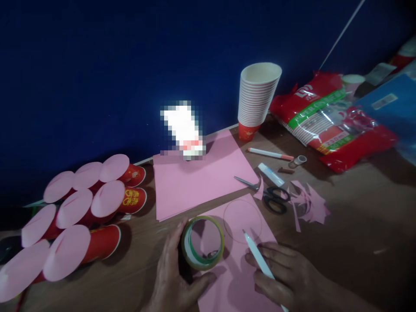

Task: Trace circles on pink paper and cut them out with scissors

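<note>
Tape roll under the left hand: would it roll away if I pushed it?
Probably not: the tape roll lies flat on the pink sheet, so it would likely slide, not roll. Stood on edge, its round shape would probably let it roll. It seems stiff, holding its ring shape as the left hand grips it.

light: dim, from above; shadows: soft beside objects; focus: slightly soft; edges: wide-angle bending; one pixelated patch
</note>
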{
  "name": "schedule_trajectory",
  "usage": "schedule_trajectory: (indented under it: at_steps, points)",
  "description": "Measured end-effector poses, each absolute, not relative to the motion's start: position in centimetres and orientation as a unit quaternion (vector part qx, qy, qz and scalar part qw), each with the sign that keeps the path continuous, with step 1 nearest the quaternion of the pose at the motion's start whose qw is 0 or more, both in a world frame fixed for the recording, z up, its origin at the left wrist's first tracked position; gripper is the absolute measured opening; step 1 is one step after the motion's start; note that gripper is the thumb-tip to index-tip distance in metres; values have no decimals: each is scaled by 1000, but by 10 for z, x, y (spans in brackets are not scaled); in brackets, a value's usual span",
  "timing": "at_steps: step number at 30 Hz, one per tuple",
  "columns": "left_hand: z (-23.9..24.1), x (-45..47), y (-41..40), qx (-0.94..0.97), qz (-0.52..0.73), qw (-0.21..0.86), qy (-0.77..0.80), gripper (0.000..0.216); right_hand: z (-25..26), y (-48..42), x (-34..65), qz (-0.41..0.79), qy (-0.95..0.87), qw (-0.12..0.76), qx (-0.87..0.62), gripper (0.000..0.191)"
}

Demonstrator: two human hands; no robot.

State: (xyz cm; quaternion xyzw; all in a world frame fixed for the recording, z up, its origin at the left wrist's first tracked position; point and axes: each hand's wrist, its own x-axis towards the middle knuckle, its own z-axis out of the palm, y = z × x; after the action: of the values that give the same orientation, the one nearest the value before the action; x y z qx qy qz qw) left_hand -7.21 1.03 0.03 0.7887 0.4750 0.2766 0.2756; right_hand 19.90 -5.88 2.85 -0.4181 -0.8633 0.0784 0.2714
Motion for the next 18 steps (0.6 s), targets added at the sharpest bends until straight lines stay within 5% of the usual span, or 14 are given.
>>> schedule_trajectory:
  at_steps: [18]
  points:
    - [20, -64, 8, 835, 299, 132, 442, 78, 19, -68, 206, 46, -846, 325, -420, 26]
